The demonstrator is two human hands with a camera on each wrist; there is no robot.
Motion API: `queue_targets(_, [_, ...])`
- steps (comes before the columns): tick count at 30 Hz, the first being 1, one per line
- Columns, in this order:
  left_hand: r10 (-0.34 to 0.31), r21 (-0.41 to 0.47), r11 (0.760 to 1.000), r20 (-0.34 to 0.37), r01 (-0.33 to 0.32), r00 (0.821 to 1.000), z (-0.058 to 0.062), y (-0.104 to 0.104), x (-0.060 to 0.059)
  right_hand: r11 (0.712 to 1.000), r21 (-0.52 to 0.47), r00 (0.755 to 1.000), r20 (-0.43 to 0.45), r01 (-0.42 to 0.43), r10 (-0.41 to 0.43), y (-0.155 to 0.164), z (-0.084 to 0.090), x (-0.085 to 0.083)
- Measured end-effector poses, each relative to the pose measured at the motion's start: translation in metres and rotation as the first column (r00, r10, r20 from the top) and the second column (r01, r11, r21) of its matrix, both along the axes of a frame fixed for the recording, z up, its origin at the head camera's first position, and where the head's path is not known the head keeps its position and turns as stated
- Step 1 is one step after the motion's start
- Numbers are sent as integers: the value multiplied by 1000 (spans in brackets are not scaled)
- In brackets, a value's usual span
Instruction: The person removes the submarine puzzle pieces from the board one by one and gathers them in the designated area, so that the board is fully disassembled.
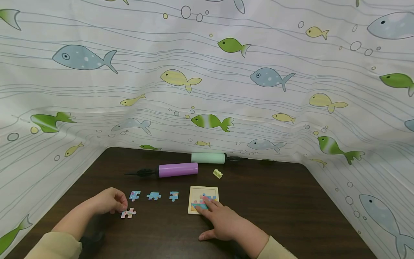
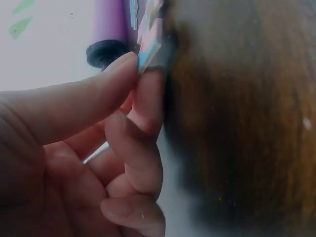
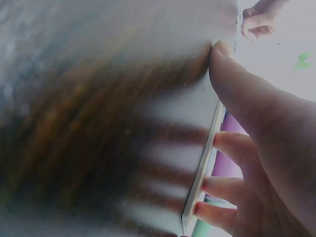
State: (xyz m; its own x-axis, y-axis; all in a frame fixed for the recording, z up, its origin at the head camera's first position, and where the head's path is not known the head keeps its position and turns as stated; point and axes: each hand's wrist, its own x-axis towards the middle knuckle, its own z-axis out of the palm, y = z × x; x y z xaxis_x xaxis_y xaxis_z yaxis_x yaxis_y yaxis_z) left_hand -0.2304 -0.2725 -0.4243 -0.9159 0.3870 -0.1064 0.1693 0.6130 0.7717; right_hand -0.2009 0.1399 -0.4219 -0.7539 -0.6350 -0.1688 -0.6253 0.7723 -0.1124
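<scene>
Altogether, four loose puzzle pieces (image 1: 129,213) (one pinched).

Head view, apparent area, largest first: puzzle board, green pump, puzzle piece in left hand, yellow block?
1. Puzzle board, partly covered by right hand
2. Green pump
3. Puzzle piece in left hand
4. Yellow block

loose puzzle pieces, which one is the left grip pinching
The pinkish piece, lowest in the head view; the other three pieces, mostly blue, lie untouched.
</scene>
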Motion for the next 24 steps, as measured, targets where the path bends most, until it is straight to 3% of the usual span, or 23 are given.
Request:
queue_targets(4, [92,-48,994,-44,-94,995,2,6,-2,1000,-13,1000,1,-5,5,1,0,1])
queue_targets(7, [124,-56,990,-81,-128,989,7,14,-6,1000,-16,1000,7,-3,3,1,1,0])
queue_targets(14, [33,-20,999,-107,-35,994,21,54,-19,1000,2,1000,21,9,-9,2,-2,-1])
queue_targets(20, [-27,-27,999,-103,24,994,26,108,-34,1000,4,1000,17,8,-8,1,-3,-1])
queue_targets(24, [-47,-86,996,-116,37,992,26,146,-42,1000,4,1000,22,10,-10,0,-2,-2])
